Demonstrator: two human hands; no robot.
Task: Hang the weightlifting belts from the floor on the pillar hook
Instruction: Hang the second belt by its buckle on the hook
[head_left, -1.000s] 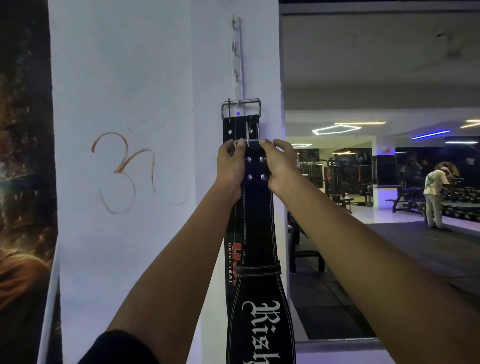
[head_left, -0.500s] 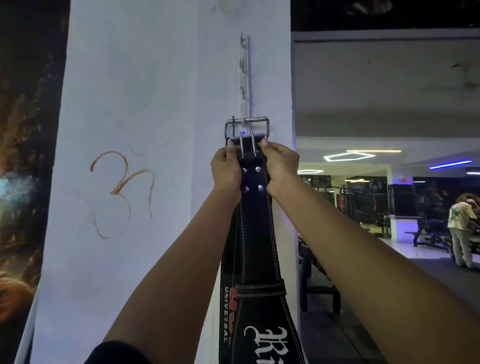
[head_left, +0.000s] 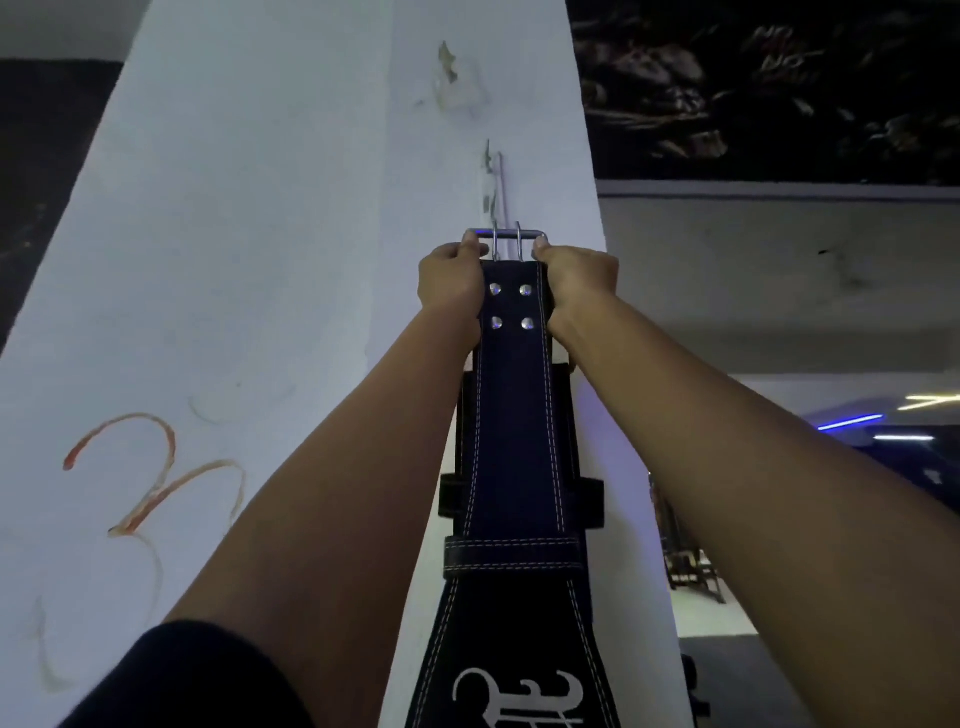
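Note:
A black weightlifting belt with white stitching and white lettering hangs down the white pillar. My left hand and my right hand grip its top end on either side, just under the metal buckle. The buckle sits at the foot of a thin metal hook strip fixed to the pillar's corner. Whether the buckle rests on a hook is hidden. A second black belt shows behind the first one.
An orange symbol is painted on the pillar's left face. To the right lie a dark patterned ceiling panel, a grey wall and a dim gym room with blue and white lights.
My two hands have slid up the belt to the buckle and lifted it higher along the hook strip. The view has tilted upward, so the gym room has dropped out of sight.

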